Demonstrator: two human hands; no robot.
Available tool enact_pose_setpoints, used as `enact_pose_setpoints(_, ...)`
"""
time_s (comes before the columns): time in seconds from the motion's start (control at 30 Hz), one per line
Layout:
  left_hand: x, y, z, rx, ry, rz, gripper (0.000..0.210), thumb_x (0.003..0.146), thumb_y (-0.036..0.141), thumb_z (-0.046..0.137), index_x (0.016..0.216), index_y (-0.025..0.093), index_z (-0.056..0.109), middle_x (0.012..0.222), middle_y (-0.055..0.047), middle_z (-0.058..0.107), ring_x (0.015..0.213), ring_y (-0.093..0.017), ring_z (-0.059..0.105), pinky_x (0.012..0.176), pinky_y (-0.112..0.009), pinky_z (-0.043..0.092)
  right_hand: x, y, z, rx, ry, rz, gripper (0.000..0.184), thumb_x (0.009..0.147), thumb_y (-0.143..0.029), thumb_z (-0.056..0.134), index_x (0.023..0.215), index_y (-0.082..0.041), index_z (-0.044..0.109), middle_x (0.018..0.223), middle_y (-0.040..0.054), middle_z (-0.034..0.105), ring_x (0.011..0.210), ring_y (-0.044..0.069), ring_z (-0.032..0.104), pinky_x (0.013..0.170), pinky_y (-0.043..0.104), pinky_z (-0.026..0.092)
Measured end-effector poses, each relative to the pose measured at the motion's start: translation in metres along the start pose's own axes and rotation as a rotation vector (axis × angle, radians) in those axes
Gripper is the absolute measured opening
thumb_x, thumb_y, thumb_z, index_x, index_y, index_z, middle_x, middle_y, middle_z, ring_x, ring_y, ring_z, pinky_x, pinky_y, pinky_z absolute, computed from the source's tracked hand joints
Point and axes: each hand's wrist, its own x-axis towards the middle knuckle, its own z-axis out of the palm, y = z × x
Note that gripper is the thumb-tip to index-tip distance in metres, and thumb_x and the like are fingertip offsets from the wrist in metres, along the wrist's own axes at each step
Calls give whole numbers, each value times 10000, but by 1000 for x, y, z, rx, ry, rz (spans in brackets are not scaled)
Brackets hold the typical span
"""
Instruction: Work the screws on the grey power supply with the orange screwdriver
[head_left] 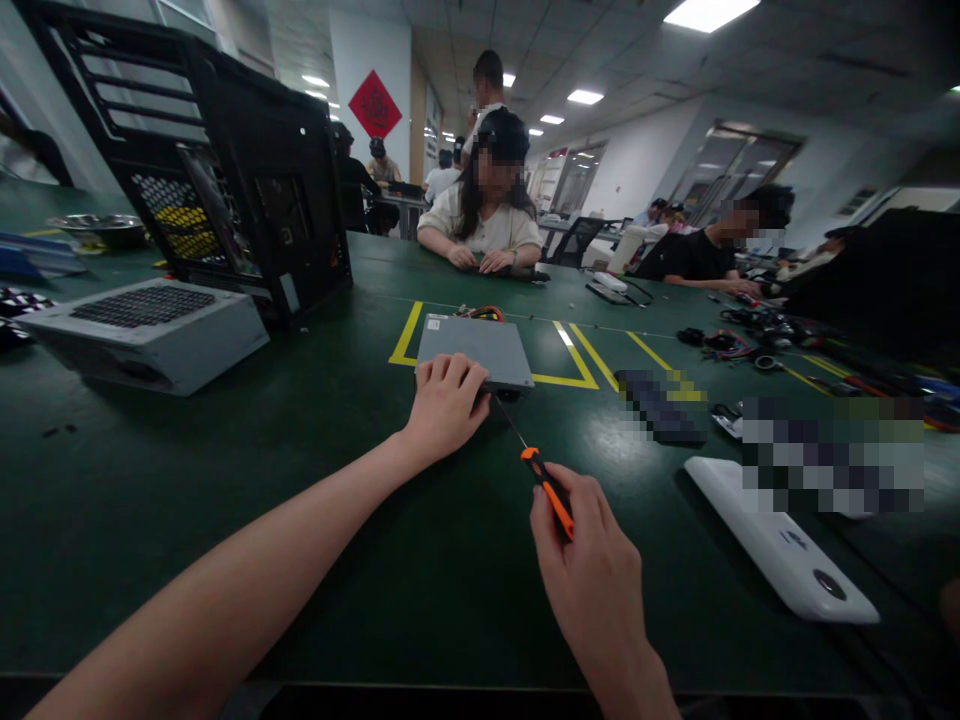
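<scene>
A flat grey computer power supply (476,350) lies on the green table inside yellow tape lines, with coloured wires (484,312) at its far side. My left hand (448,405) grips its near edge, fingers curled over the top and thumb lower at the front. In my right hand (589,540) is a screwdriver (549,490) with an orange and black handle, closed between thumb and fingers. Its thin shaft points up and left to the front of the power supply, beside my left thumb. The exact contact at the tip is too dark to make out.
A black computer case (225,160) stands at the left, behind another power supply (150,330). A metal bowl (101,230) sits farther back. To the right lie a dark phone-like slab (660,405), a white device (780,540) and cables (720,345). A person (480,220) sits opposite.
</scene>
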Motion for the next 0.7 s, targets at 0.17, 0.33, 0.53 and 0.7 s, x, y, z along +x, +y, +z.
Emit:
enact_pose_setpoints(0.17, 0, -5, -7, -95, 51, 36, 274, 808, 248, 441, 1067, 176, 497, 1069, -100, 477, 983, -238, 412, 824, -387, 325, -10, 11, -2, 67, 130, 92, 207, 838, -273, 435, 1010, -171, 489, 880, 55, 588, 755, 150, 602, 624, 252, 492)
enact_pose_setpoints(0.33, 9, -11, -29, -65, -219, 368, 212, 845, 249, 389, 931, 154, 558, 912, -69, 540, 819, -178, 501, 718, -313, 386, -16, 20, -4, 132, 287, 132, 221, 780, -288, 542, 973, -185, 514, 859, 35, 567, 736, 149, 577, 660, 280, 491)
enact_pose_setpoints(0.53, 6, -9, -27, 165, -523, 429, 189, 801, 106, 435, 893, 132, 598, 909, -94, 578, 739, -168, 564, 560, -251, 393, -15, 17, -10, 233, 340, 33, 185, 765, -179, 550, 949, -182, 550, 919, 55, 556, 843, 170, 550, 725, 331, 485)
enact_pose_setpoints(0.7, 1, 0, -20, 228, -589, 438, 253, 779, 48, 436, 970, 111, 588, 1004, -139, 572, 822, -226, 573, 585, -286, 436, -18, 17, -8, 325, 420, 56, 230, 744, -154, 575, 970, -187, 543, 940, 52, 582, 868, 179, 570, 732, 348, 502)
